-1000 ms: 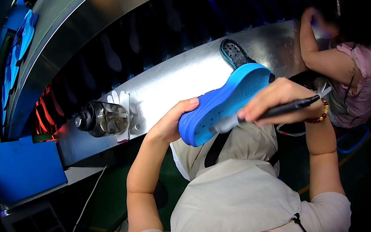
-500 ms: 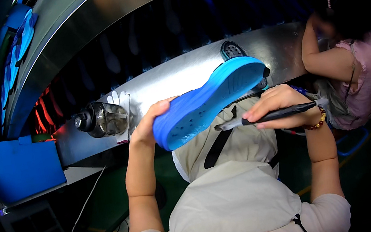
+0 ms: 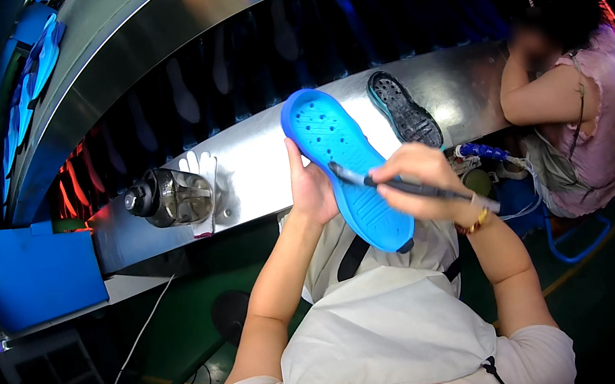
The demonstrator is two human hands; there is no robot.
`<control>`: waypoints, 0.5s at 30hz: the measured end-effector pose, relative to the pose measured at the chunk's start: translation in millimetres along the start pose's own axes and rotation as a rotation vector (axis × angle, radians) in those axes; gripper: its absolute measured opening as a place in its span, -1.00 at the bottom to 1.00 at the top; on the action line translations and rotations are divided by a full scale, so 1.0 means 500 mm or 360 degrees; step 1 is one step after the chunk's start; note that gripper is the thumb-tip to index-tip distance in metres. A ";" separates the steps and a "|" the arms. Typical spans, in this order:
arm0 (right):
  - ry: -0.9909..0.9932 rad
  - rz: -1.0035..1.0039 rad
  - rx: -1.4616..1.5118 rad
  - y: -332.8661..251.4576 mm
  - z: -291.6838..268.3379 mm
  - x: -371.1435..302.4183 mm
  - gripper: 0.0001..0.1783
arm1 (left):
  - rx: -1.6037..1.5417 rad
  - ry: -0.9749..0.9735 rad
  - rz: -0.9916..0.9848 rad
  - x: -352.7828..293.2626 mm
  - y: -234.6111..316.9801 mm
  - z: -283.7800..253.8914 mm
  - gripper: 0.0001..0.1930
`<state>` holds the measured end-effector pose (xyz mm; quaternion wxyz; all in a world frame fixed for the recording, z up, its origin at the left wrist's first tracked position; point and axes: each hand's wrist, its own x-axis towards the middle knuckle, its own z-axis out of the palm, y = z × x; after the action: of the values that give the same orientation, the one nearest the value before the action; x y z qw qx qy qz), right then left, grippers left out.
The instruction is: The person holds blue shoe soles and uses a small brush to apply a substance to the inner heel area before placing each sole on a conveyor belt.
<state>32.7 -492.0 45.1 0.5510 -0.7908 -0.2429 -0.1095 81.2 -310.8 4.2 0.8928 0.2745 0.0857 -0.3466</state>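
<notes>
A blue shoe sole [image 3: 353,171] with several small holes rests in my left hand [image 3: 312,189], which grips it along its left edge. Its inner face is turned up toward me, with the holed end pointing away. My right hand [image 3: 422,181] is closed around a dark-handled brush [image 3: 415,188]. The bristle tip touches, or is right over, the sole's left side near the middle. Beyond my right hand a black sole with a teal rim [image 3: 405,113] lies on the metal bench.
The shiny metal bench [image 3: 250,148] runs along a dark rack of hanging soles. A dark bottle [image 3: 172,196] stands beside white gloves [image 3: 200,170] on the left. A co-worker in pink [image 3: 598,116] sits at the right, near a blue cable connector [image 3: 481,152]. Blue soles [image 3: 29,85] hang far left.
The blue sole has swung upright, its holed end now pointing away from me. My left hand moved right, and the brush went onto the sole. The black sole is now uncovered.
</notes>
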 end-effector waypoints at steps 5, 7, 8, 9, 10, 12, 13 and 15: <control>-0.0695 -0.0141 0.0024 -0.052 -0.021 -0.034 -0.85 | -0.0038 0.0075 0.0191 -0.010 0.026 -0.018 -0.07; -0.0713 -0.0147 0.0178 -0.056 -0.048 -0.020 -0.85 | -0.0161 -0.0155 0.0119 -0.023 0.026 -0.013 -0.06; -0.0540 -0.0028 0.0334 -0.053 -0.052 -0.010 -0.85 | -0.0163 -0.0149 0.0121 -0.029 0.023 -0.005 -0.06; -0.0357 0.0094 0.0476 -0.048 -0.060 -0.001 -0.84 | -0.0152 -0.0147 0.0126 -0.027 0.018 0.014 -0.06; -0.0076 0.0201 0.0393 -0.041 -0.056 0.006 -0.84 | -0.0141 -0.0146 0.0132 -0.026 0.013 0.031 -0.06; -0.0035 0.0168 0.0301 -0.033 -0.043 0.019 -0.84 | -0.0154 -0.0177 0.0149 -0.025 0.007 0.051 -0.06; -0.0092 0.0113 0.0370 -0.034 -0.030 0.017 -0.83 | -0.0167 -0.0202 0.0168 -0.022 0.008 0.056 -0.07; -0.0261 -0.0092 0.0355 -0.058 -0.024 0.013 -0.85 | 0.0035 -0.0015 0.0355 -0.024 0.027 0.049 -0.10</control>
<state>24.7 -493.5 76.4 0.6103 -0.7237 -0.3205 -0.0326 80.2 -309.3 34.6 0.9232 0.2904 0.0467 -0.2472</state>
